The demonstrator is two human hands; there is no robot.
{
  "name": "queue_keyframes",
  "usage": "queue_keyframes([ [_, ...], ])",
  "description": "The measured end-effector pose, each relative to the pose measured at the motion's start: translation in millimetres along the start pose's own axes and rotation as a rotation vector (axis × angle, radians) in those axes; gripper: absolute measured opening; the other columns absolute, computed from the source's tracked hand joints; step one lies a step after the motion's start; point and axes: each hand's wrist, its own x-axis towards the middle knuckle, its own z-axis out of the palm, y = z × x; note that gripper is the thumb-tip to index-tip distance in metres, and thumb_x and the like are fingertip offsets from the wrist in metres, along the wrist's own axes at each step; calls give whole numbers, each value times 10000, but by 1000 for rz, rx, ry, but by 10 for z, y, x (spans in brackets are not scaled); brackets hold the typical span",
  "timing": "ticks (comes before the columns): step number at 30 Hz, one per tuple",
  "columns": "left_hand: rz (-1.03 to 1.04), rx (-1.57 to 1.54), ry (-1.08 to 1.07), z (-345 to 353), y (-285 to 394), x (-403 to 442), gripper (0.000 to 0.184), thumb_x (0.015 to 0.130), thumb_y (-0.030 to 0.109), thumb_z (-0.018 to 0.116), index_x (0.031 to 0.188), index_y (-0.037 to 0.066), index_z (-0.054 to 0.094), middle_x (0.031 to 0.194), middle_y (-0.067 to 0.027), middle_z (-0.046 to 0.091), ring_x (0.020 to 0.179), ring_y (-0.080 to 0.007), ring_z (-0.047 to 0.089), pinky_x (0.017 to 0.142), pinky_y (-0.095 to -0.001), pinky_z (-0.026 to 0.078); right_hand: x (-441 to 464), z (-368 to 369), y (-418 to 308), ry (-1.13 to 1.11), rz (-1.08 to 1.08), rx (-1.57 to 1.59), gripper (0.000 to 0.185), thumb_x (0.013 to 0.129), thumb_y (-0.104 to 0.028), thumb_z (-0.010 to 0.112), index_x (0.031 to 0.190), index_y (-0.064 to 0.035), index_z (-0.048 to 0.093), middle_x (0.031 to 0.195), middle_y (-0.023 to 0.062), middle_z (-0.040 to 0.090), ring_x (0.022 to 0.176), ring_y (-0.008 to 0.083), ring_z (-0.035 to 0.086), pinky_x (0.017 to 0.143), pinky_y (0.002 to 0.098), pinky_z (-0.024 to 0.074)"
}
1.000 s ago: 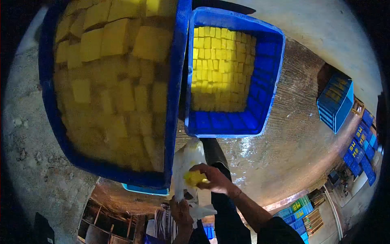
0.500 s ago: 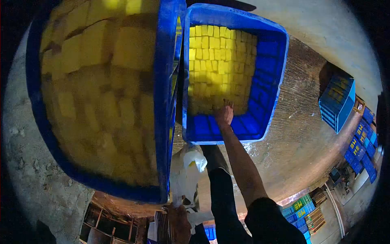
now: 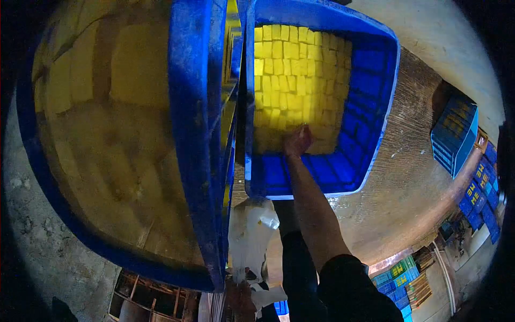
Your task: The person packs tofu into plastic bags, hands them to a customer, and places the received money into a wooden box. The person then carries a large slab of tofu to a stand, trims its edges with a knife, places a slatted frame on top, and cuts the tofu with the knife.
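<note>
yellow blocks [image 3: 300, 86], right tub [image 3: 371, 96]: probably soft, fragile; best held by opposite sides. right hand [image 3: 299, 143] at near blocks, grip unclear; left hand [image 3: 241, 301] grasping bag [image 3: 248, 231].

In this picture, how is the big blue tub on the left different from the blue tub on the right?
The left tub fills more of the picture than the right tub. The person's right hand reaches into the right tub; no hand shows in the left tub. The right tub's blocks sit in neat rows, many brightly lit; the left tub's blocks look dim and blurry. Both tubs are blue and hold yellow blocks.
</note>
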Motion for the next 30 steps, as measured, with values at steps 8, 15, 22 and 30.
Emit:
queue_keyframes([
  [8, -125, 209, -119, -18, 303, -109, 328, 868, 130, 594, 1168, 22, 518, 1003, -102, 601, 834, -175, 539, 718, -322, 451, 305, -947, 156, -652, 50, 242, 433, 697, -355, 750, 1001, -78, 615, 936, 110, 670, 919, 307, 622, 805, 425, 487],
  [15, -85, 77, -210, 126, 658, -204, 310, 905, 148, 539, 1194, 37, 519, 1051, -58, 571, 815, -105, 492, 678, -250, 411, -370, -3033, 338, -1265, 542, 1844, 523, 778, -96, 717, 1241, -46, 479, 1195, 81, 561, 1084, 204, 557, 936, 355, 464],
  [22, 43, 183, -168, 62, 704, -284, 322, 898, 132, 557, 1191, 10, 505, 1050, -79, 563, 815, -130, 522, 670, -282, 448, -688, -3994, 121, -1445, -226, 1113, 515, 747, -164, 726, 1205, -34, 529, 1192, 155, 582, 1124, 259, 559, 962, 382, 443],
  [30, -56, 123, -64, -1, 316, -204, 296, 889, 149, 583, 1118, -26, 518, 930, -95, 554, 754, -140, 516, 637, -293, 451, -96, -3507, 55, -617, -334, 597, 195, 795, -142, 671, 962, -46, 638, 800, 105, 677, 694, 232, 668, 628, 371, 535],
])
